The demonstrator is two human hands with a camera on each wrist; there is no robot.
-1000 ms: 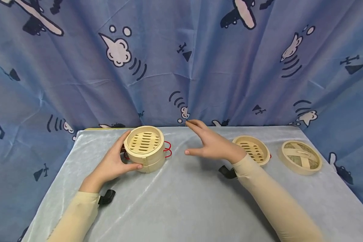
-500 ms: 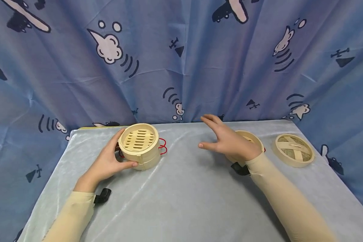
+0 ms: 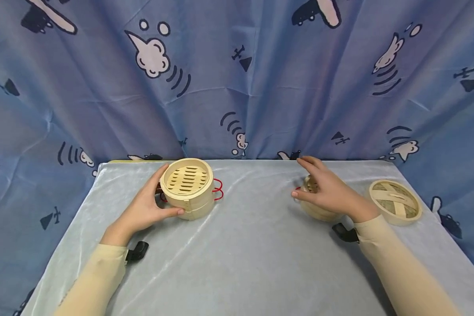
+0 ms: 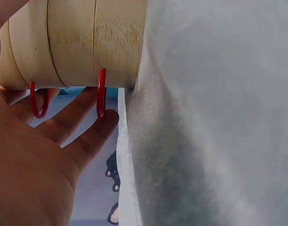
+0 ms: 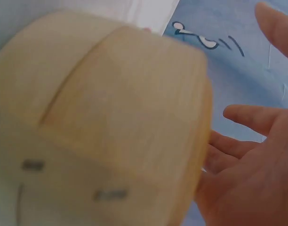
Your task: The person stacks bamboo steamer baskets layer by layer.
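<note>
Two or more bamboo steamer baskets are stacked (image 3: 199, 210) at the left back of the table, the top one showing its slatted base. My left hand (image 3: 140, 213) holds the stack from its left side, thumb at the front and fingers behind. Red loops (image 4: 101, 96) stick out from the stack's sides, beside the fingers in the left wrist view. Over a separate bamboo steamer basket (image 3: 317, 211) on the right is my right hand (image 3: 335, 191), fingers spread and thumb apart, partly hiding it. That basket's wall (image 5: 130, 108) looms close and blurred in the right wrist view.
A round bamboo steamer lid (image 3: 396, 205) with crossed strips lies to the right of the right hand. Pale grey cloth covers the table (image 3: 237, 263), and a blue patterned curtain (image 3: 205, 109) hangs behind its back edge.
My right hand has moved right, from between the baskets to over the separate steamer basket. The left hand stays at the stack; the head view has shifted slightly.
</note>
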